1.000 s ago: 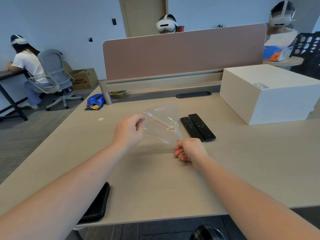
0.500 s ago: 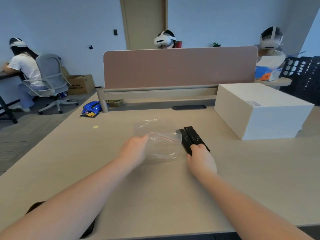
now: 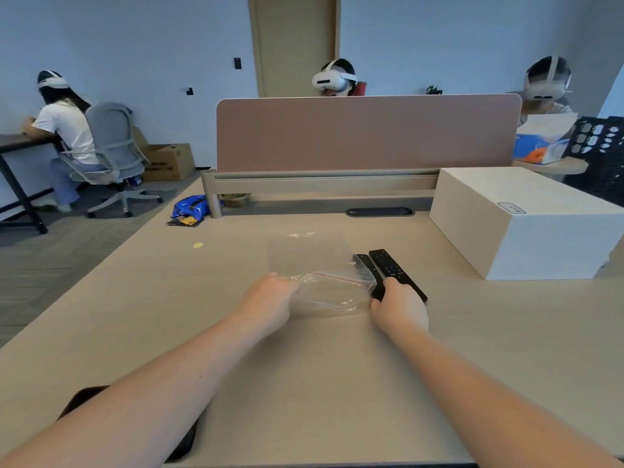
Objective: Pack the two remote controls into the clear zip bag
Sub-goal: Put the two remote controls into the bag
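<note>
At frame centre, the left hand (image 3: 270, 298) pinches the clear zip bag (image 3: 324, 285) open on the table (image 3: 202, 332); just right, the right hand (image 3: 400, 307) grips both remote controls (image 3: 388, 268) at the bag's mouth.

From my feed the room is evenly bright, daylight strongest at two o'clock. Shadows on the table (image 3: 337, 366) are faint. The clear bag (image 3: 320, 265) shows small glints. Edges bow outward; the far faces look smeared.
</note>
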